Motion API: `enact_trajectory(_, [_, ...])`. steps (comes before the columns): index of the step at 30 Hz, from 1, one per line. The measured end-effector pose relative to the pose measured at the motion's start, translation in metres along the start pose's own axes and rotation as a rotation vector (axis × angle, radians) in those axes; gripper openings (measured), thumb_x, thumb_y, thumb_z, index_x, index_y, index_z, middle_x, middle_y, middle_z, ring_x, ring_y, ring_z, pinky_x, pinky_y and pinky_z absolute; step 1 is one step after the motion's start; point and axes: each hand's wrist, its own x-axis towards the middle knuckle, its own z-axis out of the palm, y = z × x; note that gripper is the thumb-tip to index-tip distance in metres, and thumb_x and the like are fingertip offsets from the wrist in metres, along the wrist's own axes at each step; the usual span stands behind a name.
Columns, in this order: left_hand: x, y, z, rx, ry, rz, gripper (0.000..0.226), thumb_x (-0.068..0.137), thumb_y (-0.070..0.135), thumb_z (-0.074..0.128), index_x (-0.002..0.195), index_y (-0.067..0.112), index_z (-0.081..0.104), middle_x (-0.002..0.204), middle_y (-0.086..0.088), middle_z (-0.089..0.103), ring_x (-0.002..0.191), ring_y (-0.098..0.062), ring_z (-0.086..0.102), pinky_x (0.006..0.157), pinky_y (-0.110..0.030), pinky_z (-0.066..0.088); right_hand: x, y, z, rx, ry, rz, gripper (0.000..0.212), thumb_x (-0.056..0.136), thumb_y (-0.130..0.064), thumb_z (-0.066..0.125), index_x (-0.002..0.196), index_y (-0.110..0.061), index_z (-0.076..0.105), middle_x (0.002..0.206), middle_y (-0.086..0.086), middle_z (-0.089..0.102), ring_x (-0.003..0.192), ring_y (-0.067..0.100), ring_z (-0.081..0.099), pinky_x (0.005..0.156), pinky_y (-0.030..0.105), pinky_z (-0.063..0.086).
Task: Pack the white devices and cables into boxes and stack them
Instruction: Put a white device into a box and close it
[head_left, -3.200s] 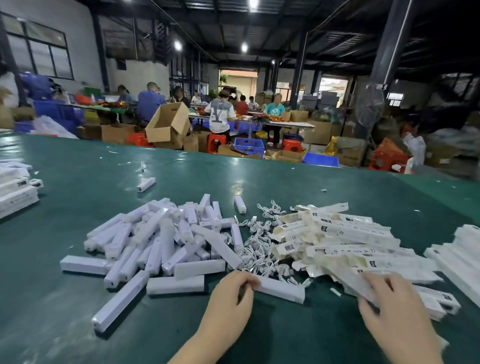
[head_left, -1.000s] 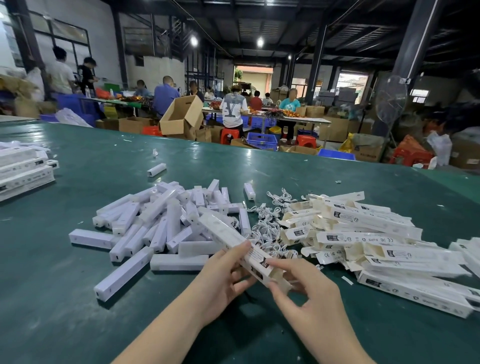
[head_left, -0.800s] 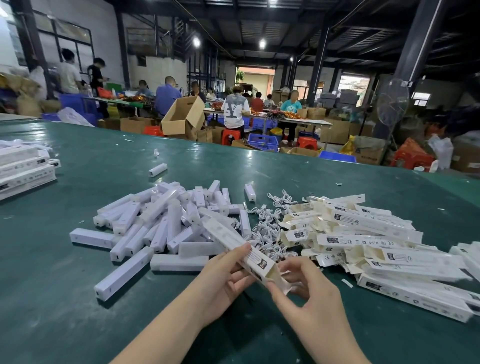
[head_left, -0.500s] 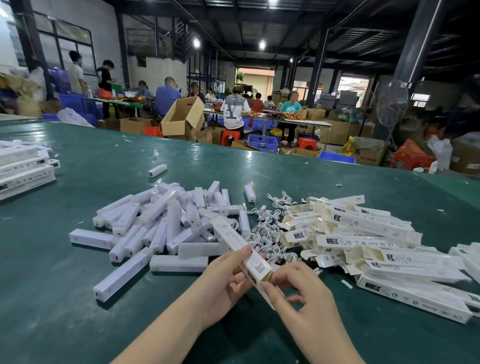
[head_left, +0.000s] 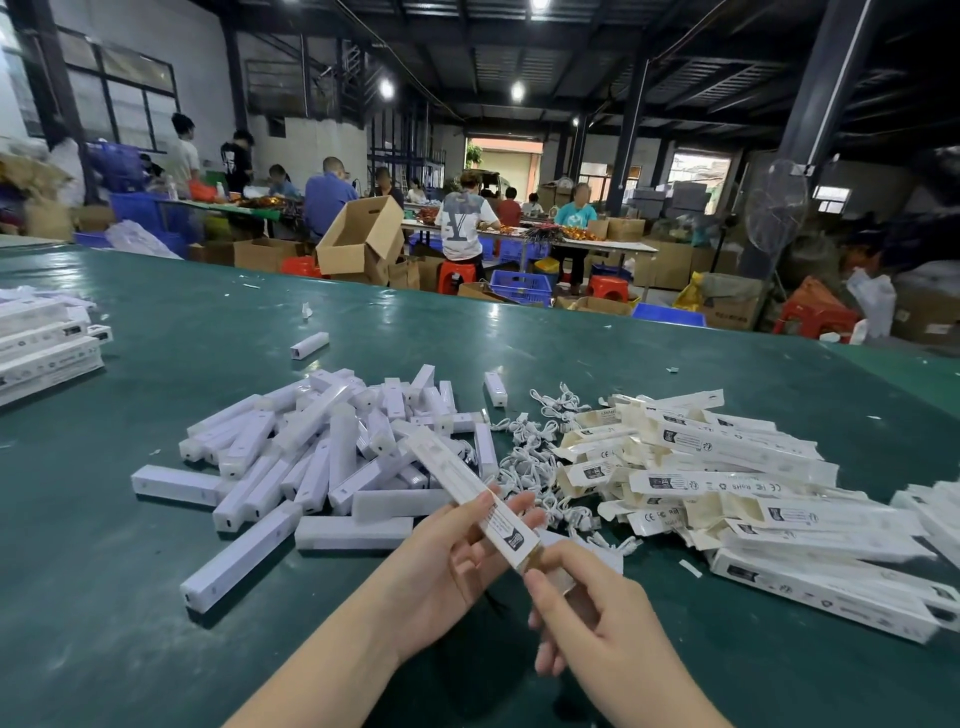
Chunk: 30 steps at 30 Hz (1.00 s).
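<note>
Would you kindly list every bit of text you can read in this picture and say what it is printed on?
"CE": flat box in the right-hand pile.
"CE": another flat box there.
"RoHS" and "CE", upside down: long flat box.
"Y": back of a worker's shirt.
Label on the box held by both hands: too small to read.
Other box labels: blurred.

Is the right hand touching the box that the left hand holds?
Touching. In the head view the right hand pinches the near end of the box, thumb pressed against it, while the left hand grips its middle.
</note>
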Motion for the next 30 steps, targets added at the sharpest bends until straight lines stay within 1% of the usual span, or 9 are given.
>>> enact_trajectory(3, [-0.001,0.001,-0.001,-0.006,-0.018,0.012,0.052,0.083,0.015,0.061,0.129,-0.004,0.046,0.119,-0.021,0.066,0.107,-0.031,0.066,0.07,-0.031,0.059,-0.002,-0.005,0.001,0.119,-0.056,-0.019,0.008,0.09,-0.03,0.053,0.087,-0.029,0.06,0.071,0.01,0.065,0.052,0.025,0.063,0.054,0.031,0.05])
enact_trajectory(7, [-0.003,0.0,0.0,-0.017,-0.026,0.023,0.049,0.085,0.016,0.062,0.128,-0.004,0.048,0.12,-0.02,0.066,0.108,-0.029,0.067,0.07,-0.029,0.058,-0.003,-0.007,0.005,0.28,-0.053,-0.02,0.022,0.091,-0.027,0.044,0.096,-0.008,0.054,0.075,0.009,0.065,0.053,0.033,0.062,0.053,0.036,0.048])
enact_trajectory(10, [-0.004,-0.001,0.001,-0.027,-0.014,0.035,0.053,0.081,0.015,0.064,0.128,-0.002,0.048,0.118,-0.02,0.067,0.105,-0.029,0.068,0.068,-0.029,0.059,-0.003,-0.008,0.008,0.264,0.012,-0.042,0.024,0.099,-0.033,0.045,0.095,-0.011,0.05,0.071,0.012,0.065,0.05,0.032,0.061,0.05,0.036,0.047])
enact_trajectory(13, [-0.006,-0.003,0.003,-0.01,-0.013,0.042,0.054,0.08,0.014,0.065,0.129,0.001,0.046,0.117,-0.02,0.067,0.106,-0.03,0.067,0.07,-0.031,0.059,-0.001,-0.006,0.007,0.263,0.016,-0.029,0.002,0.1,-0.018,0.045,0.1,-0.017,0.043,0.067,0.013,0.065,0.05,0.031,0.061,0.049,0.036,0.048])
enact_trajectory(16, [-0.006,-0.005,0.005,0.012,-0.01,0.046,0.054,0.08,0.013,0.065,0.129,0.001,0.046,0.116,-0.019,0.068,0.105,-0.03,0.068,0.069,-0.03,0.059,0.0,-0.004,0.005,0.255,0.006,-0.02,0.016,0.1,-0.014,0.047,0.1,-0.029,0.044,0.064,0.014,0.065,0.051,0.031,0.062,0.05,0.034,0.05])
enact_trajectory(21, [-0.007,-0.005,0.008,0.021,0.021,0.054,0.052,0.079,0.014,0.064,0.127,0.002,0.049,0.113,-0.019,0.069,0.099,-0.027,0.07,0.07,-0.03,0.06,0.001,-0.006,0.003,0.255,0.004,-0.016,0.019,0.099,-0.015,0.049,0.109,-0.032,0.048,0.063,0.015,0.065,0.052,0.033,0.063,0.051,0.036,0.052])
enact_trajectory(24, [-0.011,-0.002,0.011,0.022,0.015,0.039,0.053,0.079,0.015,0.064,0.128,0.003,0.05,0.114,-0.018,0.069,0.094,-0.023,0.072,0.062,-0.026,0.058,0.001,-0.009,0.002,0.305,-0.016,0.003,0.02,0.092,-0.027,0.056,0.11,-0.037,0.054,0.063,0.015,0.066,0.052,0.032,0.063,0.05,0.033,0.051])
enact_trajectory(27, [-0.016,-0.003,0.012,0.045,-0.075,-0.045,0.049,0.085,0.018,0.06,0.13,0.002,0.048,0.121,-0.018,0.066,0.105,-0.024,0.068,0.073,-0.03,0.059,0.003,-0.009,-0.002,0.357,-0.013,0.012,0.048,0.082,-0.044,0.072,0.12,-0.029,0.048,0.064,0.015,0.067,0.049,0.029,0.06,0.047,0.03,0.048])
enact_trajectory(30, [-0.021,-0.004,0.012,0.081,-0.174,-0.114,0.047,0.09,0.018,0.056,0.132,-0.001,0.045,0.125,-0.017,0.064,0.108,-0.028,0.066,0.082,-0.04,0.058,0.003,-0.007,-0.006,0.312,0.004,0.028,0.09,0.049,-0.062,0.087,0.12,-0.031,0.04,0.071,0.014,0.071,0.052,0.022,0.061,0.047,0.025,0.047])
